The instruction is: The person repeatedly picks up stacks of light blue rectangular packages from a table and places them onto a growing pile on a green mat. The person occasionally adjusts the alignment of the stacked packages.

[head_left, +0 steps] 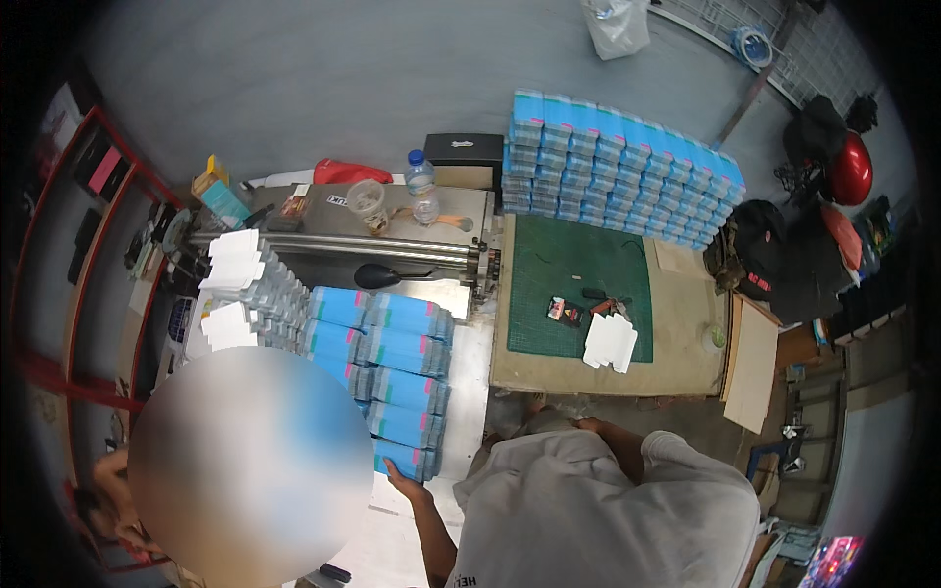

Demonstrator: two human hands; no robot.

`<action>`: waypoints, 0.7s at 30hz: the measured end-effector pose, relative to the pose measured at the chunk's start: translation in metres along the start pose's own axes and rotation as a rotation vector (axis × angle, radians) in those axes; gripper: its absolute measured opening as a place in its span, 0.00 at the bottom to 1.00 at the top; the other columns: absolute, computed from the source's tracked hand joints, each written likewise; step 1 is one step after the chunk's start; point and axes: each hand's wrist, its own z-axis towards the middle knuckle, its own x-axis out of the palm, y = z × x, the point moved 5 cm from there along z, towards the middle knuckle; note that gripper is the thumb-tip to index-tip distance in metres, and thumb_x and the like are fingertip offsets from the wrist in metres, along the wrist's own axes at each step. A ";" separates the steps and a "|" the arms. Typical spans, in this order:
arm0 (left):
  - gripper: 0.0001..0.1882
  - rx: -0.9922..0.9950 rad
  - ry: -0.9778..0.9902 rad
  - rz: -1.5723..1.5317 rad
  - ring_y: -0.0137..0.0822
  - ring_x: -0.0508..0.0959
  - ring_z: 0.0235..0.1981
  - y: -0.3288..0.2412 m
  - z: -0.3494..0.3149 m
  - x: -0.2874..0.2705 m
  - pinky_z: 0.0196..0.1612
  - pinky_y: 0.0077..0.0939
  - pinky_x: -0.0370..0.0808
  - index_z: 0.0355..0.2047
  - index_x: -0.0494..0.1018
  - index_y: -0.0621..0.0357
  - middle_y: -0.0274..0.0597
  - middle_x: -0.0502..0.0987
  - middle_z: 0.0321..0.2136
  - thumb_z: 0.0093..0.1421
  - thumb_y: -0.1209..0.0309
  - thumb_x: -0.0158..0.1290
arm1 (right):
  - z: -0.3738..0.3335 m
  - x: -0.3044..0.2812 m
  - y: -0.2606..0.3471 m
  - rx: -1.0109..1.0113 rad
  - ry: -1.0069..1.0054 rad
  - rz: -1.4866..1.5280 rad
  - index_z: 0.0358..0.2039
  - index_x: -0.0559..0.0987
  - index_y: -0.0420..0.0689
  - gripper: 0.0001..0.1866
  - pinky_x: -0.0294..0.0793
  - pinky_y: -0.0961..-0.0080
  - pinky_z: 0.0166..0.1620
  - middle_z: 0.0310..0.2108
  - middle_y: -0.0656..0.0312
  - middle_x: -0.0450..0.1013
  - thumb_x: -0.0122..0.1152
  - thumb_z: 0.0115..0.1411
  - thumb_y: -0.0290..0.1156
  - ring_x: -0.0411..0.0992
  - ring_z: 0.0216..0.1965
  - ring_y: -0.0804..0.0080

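Note:
My left hand is at the near end of a row of blue printed carton bundles. Its thumb and fingers are closed against the nearest bundle, though part of the grip is hidden. My right hand rests low by my thigh, below the edge of the right-hand table, touching no carton; its fingers are mostly hidden. Beyond the blue bundles, piles of white flat carton blanks fan out. A large blurred disc covers whatever lies left of my left hand.
A green cutting mat on the right-hand table holds a white blank and small items. Blue bundles form a tall wall behind. A machine with metal rollers carries a bottle and a cup. Another person's arm shows far left.

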 end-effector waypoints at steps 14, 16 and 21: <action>0.49 -0.104 -0.038 0.109 0.54 0.58 0.68 -0.004 -0.006 -0.005 0.68 0.53 0.56 0.71 0.51 0.55 0.50 0.54 0.70 0.62 0.33 0.43 | 0.042 0.079 -0.183 0.175 -0.055 0.707 0.58 0.76 0.45 0.22 0.73 0.64 0.52 0.53 0.49 0.73 0.54 0.66 0.40 0.73 0.50 0.56; 0.50 -0.110 0.002 0.088 0.54 0.57 0.69 -0.006 -0.008 0.001 0.68 0.55 0.55 0.71 0.50 0.54 0.50 0.53 0.70 0.61 0.32 0.44 | 0.032 0.082 -0.186 0.218 -0.069 0.807 0.57 0.77 0.45 0.21 0.73 0.64 0.52 0.52 0.50 0.73 0.52 0.67 0.39 0.73 0.50 0.56; 0.51 -0.138 -0.036 0.121 0.55 0.55 0.70 -0.005 -0.009 -0.001 0.68 0.58 0.53 0.72 0.50 0.53 0.49 0.53 0.71 0.59 0.31 0.45 | 0.019 0.088 -0.176 0.268 -0.092 0.967 0.54 0.78 0.44 0.19 0.74 0.63 0.51 0.50 0.52 0.75 0.49 0.68 0.36 0.73 0.48 0.57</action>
